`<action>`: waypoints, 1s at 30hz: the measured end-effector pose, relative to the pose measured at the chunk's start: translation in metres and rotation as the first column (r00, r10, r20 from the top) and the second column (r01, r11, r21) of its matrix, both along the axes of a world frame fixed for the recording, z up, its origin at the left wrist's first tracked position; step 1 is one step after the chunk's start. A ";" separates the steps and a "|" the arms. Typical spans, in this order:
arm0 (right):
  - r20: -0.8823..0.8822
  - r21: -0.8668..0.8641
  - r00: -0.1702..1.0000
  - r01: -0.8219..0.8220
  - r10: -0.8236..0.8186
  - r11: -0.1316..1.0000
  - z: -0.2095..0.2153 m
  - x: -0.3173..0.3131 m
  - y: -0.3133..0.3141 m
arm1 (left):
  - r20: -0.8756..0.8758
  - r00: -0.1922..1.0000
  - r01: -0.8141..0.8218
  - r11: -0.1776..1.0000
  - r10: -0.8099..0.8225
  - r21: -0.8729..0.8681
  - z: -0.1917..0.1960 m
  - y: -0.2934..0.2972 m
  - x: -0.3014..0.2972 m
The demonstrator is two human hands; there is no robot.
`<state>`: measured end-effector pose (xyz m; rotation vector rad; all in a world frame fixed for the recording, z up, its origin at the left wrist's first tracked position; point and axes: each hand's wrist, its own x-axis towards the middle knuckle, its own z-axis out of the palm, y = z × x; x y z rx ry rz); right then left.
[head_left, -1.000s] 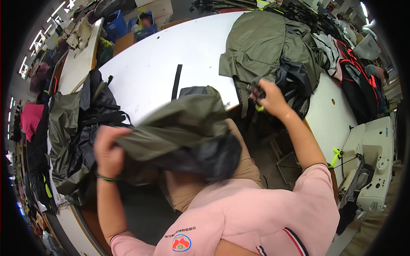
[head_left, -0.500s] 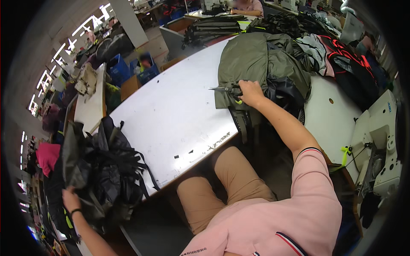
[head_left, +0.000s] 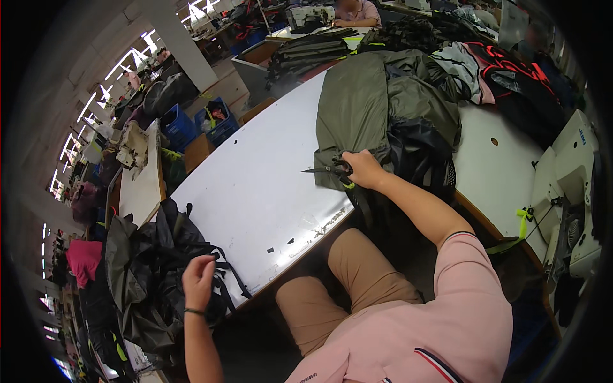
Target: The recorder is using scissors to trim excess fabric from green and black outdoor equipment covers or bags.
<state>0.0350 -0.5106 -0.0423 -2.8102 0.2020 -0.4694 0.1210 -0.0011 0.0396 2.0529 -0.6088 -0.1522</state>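
My right hand point(head_left: 363, 168) grips small black scissors point(head_left: 327, 170) with a yellow-green loop, blades pointing left over the white table point(head_left: 255, 191). The hand rests at the front edge of an olive green jacket point(head_left: 357, 108) with a black lining point(head_left: 418, 153), piled on the table's right part. My left hand point(head_left: 199, 281) is raised at the lower left with fingers loosely curled and nothing in them, just beside a heap of black and olive garments point(head_left: 153, 268) to the left of the table.
A white sewing machine point(head_left: 571, 191) stands at the right. Red-and-black and grey garments point(head_left: 504, 70) lie beyond the olive jacket. Blue crates point(head_left: 214, 121), another white table point(head_left: 140, 185) and more clothing piles fill the left. A person sits at a far machine point(head_left: 357, 9).
A second ago both hands held up an olive and black garment. It now lies on the heap at the left; my left hand has let go and lifted. My right hand stays on the scissors.
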 end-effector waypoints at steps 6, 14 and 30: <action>0.023 0.837 0.909 -0.245 0.416 0.489 0.076 -0.124 0.056 | -0.586 0.796 -0.009 0.966 -0.149 -0.257 -0.083 -0.136 0.021; -0.168 0.948 0.871 0.014 0.462 0.319 0.051 -0.228 0.054 | -0.667 0.744 -0.228 0.925 -0.037 -0.305 -0.128 -0.254 0.037; -0.293 0.860 0.859 0.045 0.420 0.509 0.016 -0.188 -0.001 | -0.990 0.040 0.513 0.854 -0.133 -0.094 -0.118 0.023 -0.194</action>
